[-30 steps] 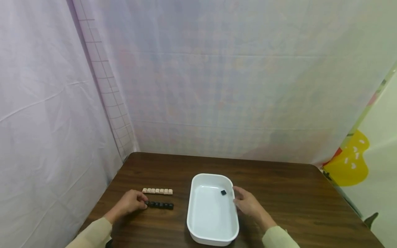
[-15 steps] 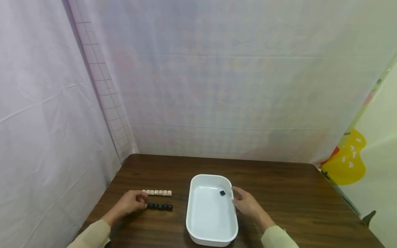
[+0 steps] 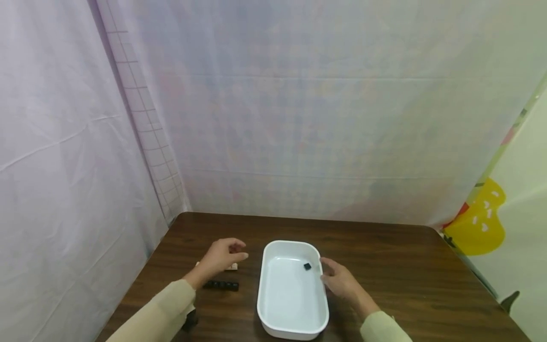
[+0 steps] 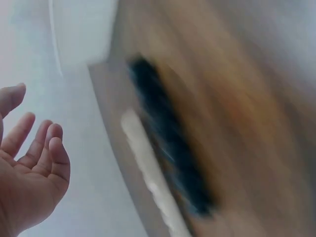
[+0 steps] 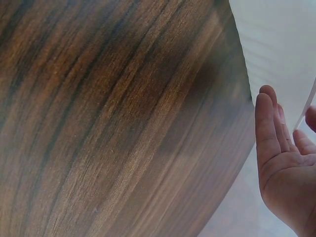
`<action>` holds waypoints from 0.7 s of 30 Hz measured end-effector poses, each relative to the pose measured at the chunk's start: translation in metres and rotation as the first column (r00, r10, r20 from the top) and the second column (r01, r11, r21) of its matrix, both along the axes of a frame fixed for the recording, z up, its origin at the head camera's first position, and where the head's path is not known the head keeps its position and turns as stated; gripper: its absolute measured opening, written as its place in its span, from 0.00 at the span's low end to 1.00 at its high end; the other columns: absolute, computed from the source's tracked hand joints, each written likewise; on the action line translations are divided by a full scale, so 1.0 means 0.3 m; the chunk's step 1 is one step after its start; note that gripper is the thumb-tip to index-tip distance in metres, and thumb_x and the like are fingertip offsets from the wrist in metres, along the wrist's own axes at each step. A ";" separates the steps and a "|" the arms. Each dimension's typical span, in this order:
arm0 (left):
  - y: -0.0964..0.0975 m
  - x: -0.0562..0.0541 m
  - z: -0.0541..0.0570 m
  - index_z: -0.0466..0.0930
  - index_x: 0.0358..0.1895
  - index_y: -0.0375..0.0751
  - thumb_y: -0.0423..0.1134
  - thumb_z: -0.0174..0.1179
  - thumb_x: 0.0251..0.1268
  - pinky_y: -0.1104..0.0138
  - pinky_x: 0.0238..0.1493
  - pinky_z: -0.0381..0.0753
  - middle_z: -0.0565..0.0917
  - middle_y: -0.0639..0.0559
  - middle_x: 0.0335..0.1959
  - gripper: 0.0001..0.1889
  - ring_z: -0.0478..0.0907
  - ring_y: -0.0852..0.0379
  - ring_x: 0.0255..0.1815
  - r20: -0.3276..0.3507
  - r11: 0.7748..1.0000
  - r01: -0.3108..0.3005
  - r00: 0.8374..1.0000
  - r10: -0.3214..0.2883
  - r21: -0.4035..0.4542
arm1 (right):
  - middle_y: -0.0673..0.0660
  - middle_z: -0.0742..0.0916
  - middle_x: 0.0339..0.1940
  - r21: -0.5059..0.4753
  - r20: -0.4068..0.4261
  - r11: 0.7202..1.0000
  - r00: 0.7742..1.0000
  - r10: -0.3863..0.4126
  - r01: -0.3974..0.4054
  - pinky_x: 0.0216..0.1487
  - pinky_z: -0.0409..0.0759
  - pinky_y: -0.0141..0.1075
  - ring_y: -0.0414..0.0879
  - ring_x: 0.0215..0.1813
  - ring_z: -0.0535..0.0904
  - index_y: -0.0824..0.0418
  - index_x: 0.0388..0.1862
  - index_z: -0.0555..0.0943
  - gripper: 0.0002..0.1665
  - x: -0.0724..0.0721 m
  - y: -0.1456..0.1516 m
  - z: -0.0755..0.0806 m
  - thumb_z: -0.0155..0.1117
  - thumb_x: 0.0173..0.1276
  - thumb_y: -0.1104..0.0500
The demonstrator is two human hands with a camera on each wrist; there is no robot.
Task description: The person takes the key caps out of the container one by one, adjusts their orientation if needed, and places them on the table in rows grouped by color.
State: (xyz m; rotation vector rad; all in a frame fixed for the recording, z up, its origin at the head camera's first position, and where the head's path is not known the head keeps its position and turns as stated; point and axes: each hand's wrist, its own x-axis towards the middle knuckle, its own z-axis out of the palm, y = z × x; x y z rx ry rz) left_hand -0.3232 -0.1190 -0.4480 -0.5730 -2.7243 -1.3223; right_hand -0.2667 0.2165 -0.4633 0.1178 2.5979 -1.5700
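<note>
My left hand is raised over the row of cream pieces, thumb and fingertips apart and nothing visible between them. Its fingers bend loosely in the left wrist view. Below its wrist lies a row of small black keycap-like pieces, beside the cream row; the forearm and hand hide parts of both. A deep white tray stands to the right, with a single black piece near its right wall. My right hand rests against that wall, fingertips right at the rim and fingers mostly straight.
All of this lies on a dark wood-grain table. White curtains hang behind and at the left. A pale cloth with a yellow print hangs at the right. A dark object shows beneath the left sleeve.
My left hand has left the left end of the black row, moving up and right over the cream row. The right hand and tray stay in place.
</note>
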 end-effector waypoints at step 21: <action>0.487 -0.074 -0.013 0.86 0.46 0.39 0.42 0.72 0.57 0.65 0.38 0.79 0.85 0.49 0.38 0.16 0.80 0.56 0.37 -0.008 0.958 0.094 0.995 -0.100 -0.270 | 0.67 0.85 0.39 0.044 -0.029 0.999 1.000 -0.008 0.010 0.34 0.84 0.47 0.53 0.35 0.83 0.71 0.70 0.67 0.32 0.000 -0.011 -0.001 0.57 0.66 0.72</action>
